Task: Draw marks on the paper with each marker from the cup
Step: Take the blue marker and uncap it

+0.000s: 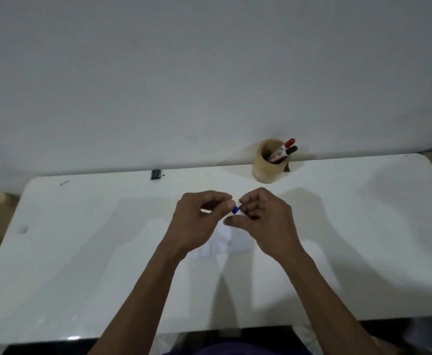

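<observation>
Hovering above the white sheet of paper (232, 239) on the white worktop (81, 252), a blue-capped marker (235, 209) is being pinched between the curled left hand (199, 221) and right hand (263, 219); red and black markers (285, 148) are standing in the tan cylindrical cup (268, 167) beyond.

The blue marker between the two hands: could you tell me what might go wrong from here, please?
1. Both the left hand and right hand pinch the blue marker by the fingertips, above the paper; it could slip, drop and leave a stray mark.
2. The cup stands near the table's far edge with two markers leaning out; a careless reach might tip it.
</observation>
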A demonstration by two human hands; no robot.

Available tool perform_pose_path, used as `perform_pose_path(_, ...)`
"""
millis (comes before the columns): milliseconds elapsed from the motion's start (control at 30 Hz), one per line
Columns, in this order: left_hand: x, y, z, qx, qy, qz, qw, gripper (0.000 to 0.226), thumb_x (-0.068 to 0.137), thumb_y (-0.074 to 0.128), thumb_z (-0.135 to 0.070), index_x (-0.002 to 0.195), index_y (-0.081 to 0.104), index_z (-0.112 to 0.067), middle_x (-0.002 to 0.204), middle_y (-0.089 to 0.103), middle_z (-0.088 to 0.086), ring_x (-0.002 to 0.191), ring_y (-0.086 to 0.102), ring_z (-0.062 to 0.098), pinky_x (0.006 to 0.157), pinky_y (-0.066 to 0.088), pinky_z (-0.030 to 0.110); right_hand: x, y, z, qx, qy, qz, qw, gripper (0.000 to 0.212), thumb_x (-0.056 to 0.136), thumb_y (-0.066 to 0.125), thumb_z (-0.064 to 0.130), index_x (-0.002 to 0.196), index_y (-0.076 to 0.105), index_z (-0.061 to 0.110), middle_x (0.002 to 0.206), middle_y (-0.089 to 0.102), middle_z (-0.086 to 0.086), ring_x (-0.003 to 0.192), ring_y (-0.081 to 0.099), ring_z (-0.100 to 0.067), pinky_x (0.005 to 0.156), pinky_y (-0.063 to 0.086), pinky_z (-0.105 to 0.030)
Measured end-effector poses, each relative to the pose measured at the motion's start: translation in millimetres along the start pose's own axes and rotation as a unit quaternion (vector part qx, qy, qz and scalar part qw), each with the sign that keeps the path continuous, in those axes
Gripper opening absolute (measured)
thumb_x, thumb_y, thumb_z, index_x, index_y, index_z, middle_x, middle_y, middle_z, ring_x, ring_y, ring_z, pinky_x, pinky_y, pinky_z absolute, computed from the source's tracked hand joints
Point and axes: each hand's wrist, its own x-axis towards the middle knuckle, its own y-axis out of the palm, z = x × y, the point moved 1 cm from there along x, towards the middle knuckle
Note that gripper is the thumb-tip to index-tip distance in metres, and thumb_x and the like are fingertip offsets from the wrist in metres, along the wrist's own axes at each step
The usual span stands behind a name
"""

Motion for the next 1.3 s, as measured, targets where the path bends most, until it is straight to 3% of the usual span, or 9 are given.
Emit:
perform_pose_path(100, -22, -20, 23, -0.012, -0.021, -0.003, 1.000, 0.010, 0.092, 0.071, -0.017, 0.087, 0.080, -0.018, 0.081, 0.077, -0.012, 0.075, 0.069, 0.000, 0.069, 0.050, 0.010, -15, 26, 3, -0.011, -0.006, 0.042, 0.999, 0.042, 0.059, 0.098, 0.021, 0.083, 0.064, 0.022, 0.077, 0.070, 0.002, 0.071, 0.066, -0.016, 0.068, 0.058, -0.027)
perform_pose_path(200, -39, -39, 42, -0.042, -0.038, -0.031, 0.998, 0.012, 0.092, 0.070, -0.017, 0.083, 0.078, -0.016, 0.072, 0.074, -0.012, 0.065, 0.063, 0.000, 0.066, 0.052, 0.014, -26, 42, 4, -0.052, -0.020, 0.090, 0.994, 0.037, 0.063, 0.096, 0.019, 0.082, 0.066, 0.026, 0.082, 0.071, 0.008, 0.069, 0.064, -0.007, 0.060, 0.053, -0.019)
perform_pose_path(300, -52, -55, 62, -0.090, -0.071, -0.071, 0.991, 0.014, 0.092, 0.070, -0.024, 0.087, 0.077, -0.013, 0.075, 0.074, 0.002, 0.067, 0.064, 0.007, 0.073, 0.057, 0.027, -35, 47, 0, -0.098, -0.039, 0.114, 0.988, 0.025, 0.071, 0.091, 0.019, 0.085, 0.071, 0.026, 0.081, 0.072, 0.013, 0.071, 0.065, -0.004, 0.052, 0.045, -0.013)
perform_pose_path(500, -75, -68, 81, -0.164, -0.065, -0.096, 0.980, 0.008, 0.096, 0.065, -0.016, 0.095, 0.072, -0.011, 0.083, 0.075, 0.012, 0.070, 0.065, 0.015, 0.078, 0.059, 0.035, -49, 53, 6, 0.122, -0.005, 0.042, 0.992, 0.022, 0.073, 0.089, 0.006, 0.088, 0.074, 0.006, 0.082, 0.079, -0.008, 0.071, 0.074, -0.026, 0.064, 0.059, -0.028)
perform_pose_path(667, -82, -62, 82, -0.109, -0.033, -0.083, 0.990, 0.006, 0.089, 0.074, -0.013, 0.094, 0.076, -0.016, 0.075, 0.073, -0.007, 0.068, 0.061, 0.010, 0.072, 0.056, 0.032, -55, 70, 8, 0.342, 0.095, -0.041, 0.934, 0.027, 0.075, 0.083, 0.002, 0.096, 0.067, 0.007, 0.075, 0.074, -0.010, 0.066, 0.070, -0.022, 0.063, 0.058, -0.029)
perform_pose_path(833, -79, -55, 82, -0.090, -0.035, -0.066, 0.993, 0.008, 0.093, 0.070, -0.020, 0.092, 0.078, -0.020, 0.071, 0.071, -0.015, 0.065, 0.060, 0.008, 0.066, 0.054, 0.019, -62, 92, 1, 0.318, 0.102, 0.004, 0.942, 0.009, 0.090, 0.075, 0.015, 0.094, 0.073, 0.007, 0.086, 0.077, -0.011, 0.073, 0.073, -0.023, 0.065, 0.058, -0.030)
perform_pose_path(1000, -75, -59, 90, -0.091, -0.091, -0.040, 0.991, 0.021, 0.092, 0.069, -0.029, 0.083, 0.077, -0.012, 0.066, 0.070, -0.003, 0.060, 0.060, 0.012, 0.068, 0.054, 0.033, -54, 92, -10, 0.327, 0.100, 0.010, 0.940, 0.009, 0.097, 0.066, 0.013, 0.093, 0.070, 0.006, 0.083, 0.077, -0.010, 0.076, 0.073, -0.024, 0.067, 0.058, -0.029)
perform_pose_path(1133, -63, -76, 107, -0.060, -0.111, -0.074, 0.989, 0.015, 0.091, 0.072, -0.025, 0.085, 0.077, -0.013, 0.070, 0.072, 0.000, 0.061, 0.062, 0.015, 0.070, 0.055, 0.035, -32, 68, -17, 0.357, 0.085, -0.038, 0.930, 0.009, 0.098, 0.064, 0.010, 0.092, 0.068, 0.004, 0.084, 0.074, -0.012, 0.072, 0.071, -0.022, 0.067, 0.059, -0.027)
perform_pose_path(1300, -20, -82, 111, 0.087, -0.095, -0.158, 0.979, 0.008, 0.087, 0.074, -0.023, 0.089, 0.073, -0.014, 0.079, 0.072, 0.000, 0.070, 0.063, 0.015, 0.068, 0.048, 0.021, -12, 58, -15, 0.331, 0.084, -0.048, 0.939, 0.010, 0.097, 0.066, 0.013, 0.090, 0.067, 0.006, 0.086, 0.075, -0.011, 0.071, 0.072, -0.022, 0.068, 0.059, -0.030)
